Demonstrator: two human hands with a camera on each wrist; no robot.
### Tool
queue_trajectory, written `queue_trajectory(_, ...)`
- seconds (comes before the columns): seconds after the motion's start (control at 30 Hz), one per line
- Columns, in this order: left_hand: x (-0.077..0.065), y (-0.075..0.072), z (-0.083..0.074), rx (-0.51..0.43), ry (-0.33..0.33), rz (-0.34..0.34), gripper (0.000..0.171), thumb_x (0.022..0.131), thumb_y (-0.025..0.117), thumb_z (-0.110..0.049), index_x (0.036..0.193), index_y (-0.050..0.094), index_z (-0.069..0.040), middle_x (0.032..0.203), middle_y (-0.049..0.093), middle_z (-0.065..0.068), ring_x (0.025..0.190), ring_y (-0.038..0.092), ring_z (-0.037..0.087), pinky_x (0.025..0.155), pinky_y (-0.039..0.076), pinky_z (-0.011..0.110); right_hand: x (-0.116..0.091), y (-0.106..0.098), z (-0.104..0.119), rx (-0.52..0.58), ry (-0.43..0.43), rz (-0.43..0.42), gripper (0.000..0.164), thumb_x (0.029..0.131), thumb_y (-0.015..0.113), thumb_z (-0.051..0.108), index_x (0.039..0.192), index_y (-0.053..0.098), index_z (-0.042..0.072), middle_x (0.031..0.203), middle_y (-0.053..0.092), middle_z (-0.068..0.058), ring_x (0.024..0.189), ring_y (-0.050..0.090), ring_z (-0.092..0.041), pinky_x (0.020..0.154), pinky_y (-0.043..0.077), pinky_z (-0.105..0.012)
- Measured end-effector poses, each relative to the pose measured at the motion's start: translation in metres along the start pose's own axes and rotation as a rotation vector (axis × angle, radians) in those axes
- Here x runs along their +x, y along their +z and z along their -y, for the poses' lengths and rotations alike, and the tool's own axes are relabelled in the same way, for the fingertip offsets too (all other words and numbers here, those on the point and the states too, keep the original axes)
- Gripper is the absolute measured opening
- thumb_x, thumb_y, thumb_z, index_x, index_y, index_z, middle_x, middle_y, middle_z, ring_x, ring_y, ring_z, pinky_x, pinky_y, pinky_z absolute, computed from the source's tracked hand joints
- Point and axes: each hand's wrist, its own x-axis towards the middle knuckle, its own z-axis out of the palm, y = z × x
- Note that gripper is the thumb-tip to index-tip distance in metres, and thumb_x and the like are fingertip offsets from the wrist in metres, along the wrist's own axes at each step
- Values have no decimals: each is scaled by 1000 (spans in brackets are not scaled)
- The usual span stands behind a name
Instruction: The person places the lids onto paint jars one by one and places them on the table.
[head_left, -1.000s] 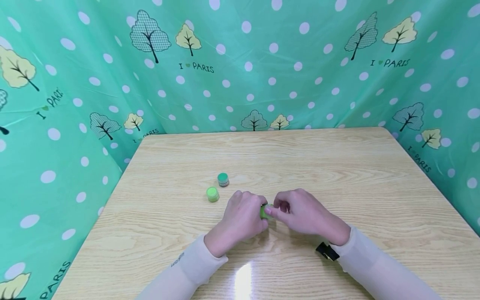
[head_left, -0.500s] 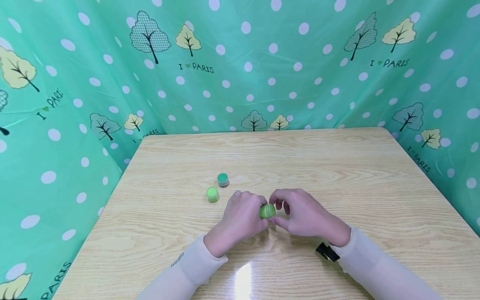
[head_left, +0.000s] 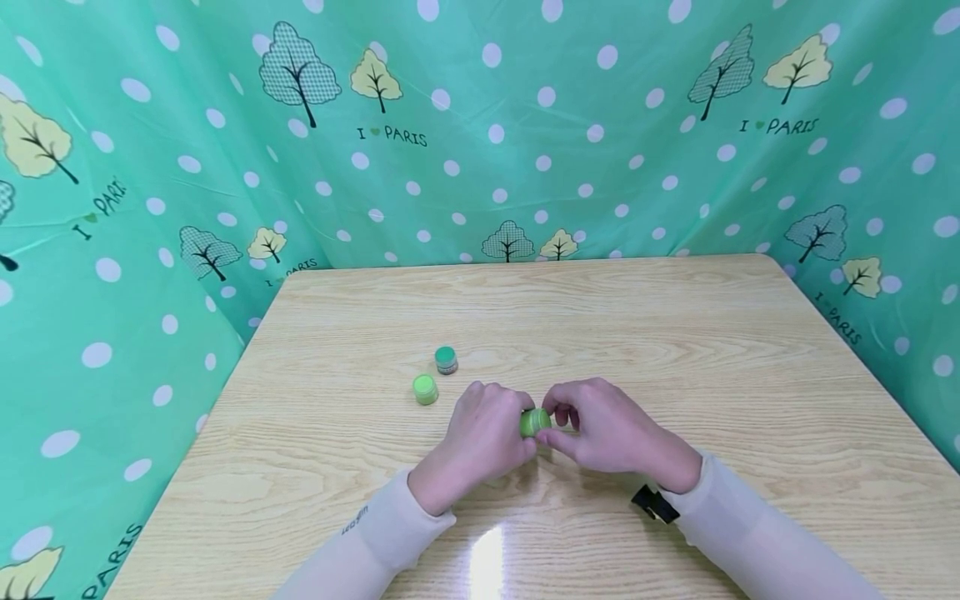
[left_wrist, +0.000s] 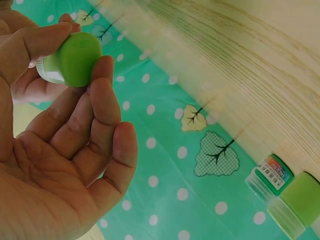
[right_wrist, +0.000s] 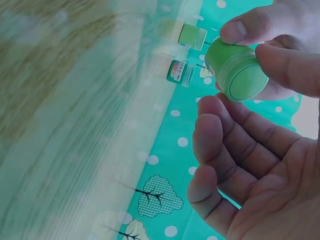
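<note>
My left hand (head_left: 487, 433) pinches a small light green paint jar (head_left: 534, 422) between thumb and index finger, its base (left_wrist: 84, 59) toward the palm side in the left wrist view. The jar lies tipped sideways, its clear lid (right_wrist: 246, 80) pointing at my right hand (head_left: 611, 425). Thumb and fingertips of the right hand pinch the lid's rim; the other fingers are loosely bent below. Left of the hands stand a second light green jar (head_left: 425, 389) and a darker green jar (head_left: 446, 360) with a printed label.
A light wood-grain table (head_left: 637, 325) lies under the hands. Green dotted cloth (head_left: 465, 167) with tree prints hangs behind it and along both sides. A black clip or strap (head_left: 655, 503) sits by the right cuff.
The right thumb and fingers came off the lid half a second ago and have now closed on its rim again. The left hand and the two standing jars have stayed put.
</note>
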Motion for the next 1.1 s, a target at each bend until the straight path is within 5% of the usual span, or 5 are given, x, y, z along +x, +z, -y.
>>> queue_trajectory(0.5,1,0,1,-5,-14,-21,24,73,89,-28,68,66,-21,58,48,-11,56,41,8,60,36,26,0,-2,1,-14,56,-18,31,86,82,39,101,74,13,76,60,10,52,46,-3,51,44,-24)
queue_trajectory(0.7,1,0,5,-15,-67,-37,27,70,91,-28,90,80,-14,76,56,-7,72,47,13,65,40,25,0,-5,1,-24,87,-29,40,86,81,43,106,74,9,79,60,11,57,49,-4,55,47,-25)
queue_trajectory(1.1,7,1,21,-1,-189,12,25,68,89,-16,90,75,-14,76,60,-4,76,54,16,65,45,30,-1,-6,3,-44,123,-30,40,88,79,45,107,74,10,79,59,13,61,50,-5,59,47,-26)
